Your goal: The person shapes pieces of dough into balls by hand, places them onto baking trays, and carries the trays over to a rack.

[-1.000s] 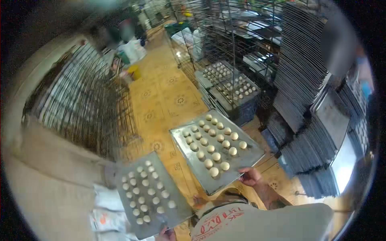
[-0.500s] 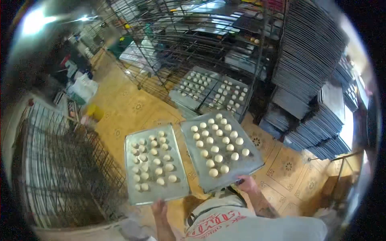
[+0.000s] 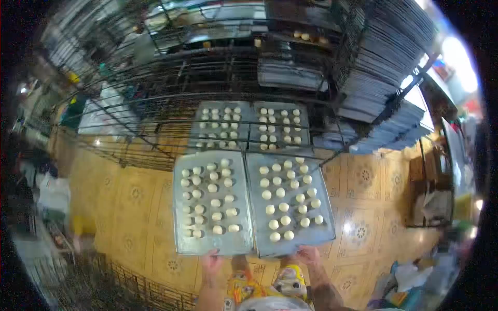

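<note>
My left hand grips the near edge of a metal baking tray set with rows of small pale dough balls. On the near edge of a second, similar tray, my right hand is closed, its fingers partly hidden underneath. Both trays are roughly level and side by side, their inner edges nearly touching. Their far ends meet or overlap the front of a dark wire rack in this view; I cannot tell whether they rest on it. Inside the rack lie two more trays of dough balls, left and right.
Tall stacks of flat metal trays stand right of the rack. Patterned tile floor stretches to both sides. Another wire rack is at the lower left. Bags and cloths lie at the lower right.
Both trays have moved up to the rack front and come closer together, turning straighter to it. My view has swung toward the rack. Both hands keep their grip.
</note>
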Demonstrator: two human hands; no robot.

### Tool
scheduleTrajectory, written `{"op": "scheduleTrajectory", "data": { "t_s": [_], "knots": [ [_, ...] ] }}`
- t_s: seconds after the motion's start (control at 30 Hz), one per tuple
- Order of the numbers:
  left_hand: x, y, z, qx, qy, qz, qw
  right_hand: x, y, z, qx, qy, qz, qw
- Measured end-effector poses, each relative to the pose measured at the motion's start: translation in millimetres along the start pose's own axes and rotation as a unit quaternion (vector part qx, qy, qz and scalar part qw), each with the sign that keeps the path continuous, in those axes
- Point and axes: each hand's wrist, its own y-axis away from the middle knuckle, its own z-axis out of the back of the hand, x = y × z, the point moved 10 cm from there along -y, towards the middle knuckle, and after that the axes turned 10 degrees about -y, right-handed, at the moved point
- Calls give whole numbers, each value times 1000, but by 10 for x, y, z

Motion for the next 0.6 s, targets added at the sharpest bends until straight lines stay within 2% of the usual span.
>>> {"op": "scheduleTrajectory", "data": {
  "t_s": [0.03, 0.07, 0.1, 0.13, 0.17, 0.2, 0.23, 0.27, 0.3, 0.33, 0.4, 0.43, 0.47, 0.53, 0.57, 0.6],
  "knots": [
    [-32, -238, 125, 2, -41, -26, 999, -181, -31, 99, -13, -11, 11, 1000],
    [-170, -389, 134, 1, -82, -52, 995, -152, -168, 148, -18, 14, 84, 996],
    [-210, -740, -42, 81, 8, 20, 996, -32, -421, 202, -12, 27, 128, 991],
    [-376, -743, -244, 91, 22, 37, 995, 78, -660, 270, -7, 39, 173, 984],
    [-564, -724, -468, 100, 35, 55, 993, 280, -796, 293, 20, 239, 223, 945],
    [-771, -689, -711, 109, 48, 72, 990, 342, -825, 99, 32, 336, 238, 911],
    [-1214, -467, -789, 119, -170, -141, 968, 401, -847, -92, 41, 426, 258, 866],
    [-1593, -240, -988, 126, -373, -343, 853, 447, -858, -350, 32, 198, 180, 963],
    [-1714, -647, -1161, 155, -344, -319, 870, 406, -949, -686, 21, -48, 98, 994],
    [-1822, -1067, -1321, 182, -314, -293, 885, 632, -1383, -1101, 46, -53, 123, 990],
    [-2530, -911, -2182, 223, -287, -472, 803, 1068, -1716, -1593, 54, -48, 155, 985],
    [-2749, -1057, -2495, 248, -317, -490, 773, 1230, -1896, -1715, 59, -51, 167, 983],
    [-2859, -1220, -2680, 255, -314, -492, 771, 1506, -2036, -1751, 1, 176, 257, 950],
    [-2910, -1707, -2958, 319, -207, -423, 822, 1806, -2295, -1856, -65, 390, 330, 857],
    [-2560, -1730, -2448, 295, -253, -418, 821, 1368, -2300, -1505, 27, 300, 316, 900],
    [-2223, -1740, -1950, 271, -300, -411, 817, 1032, -2122, -1259, 32, 304, 316, 898]
  ]
}}
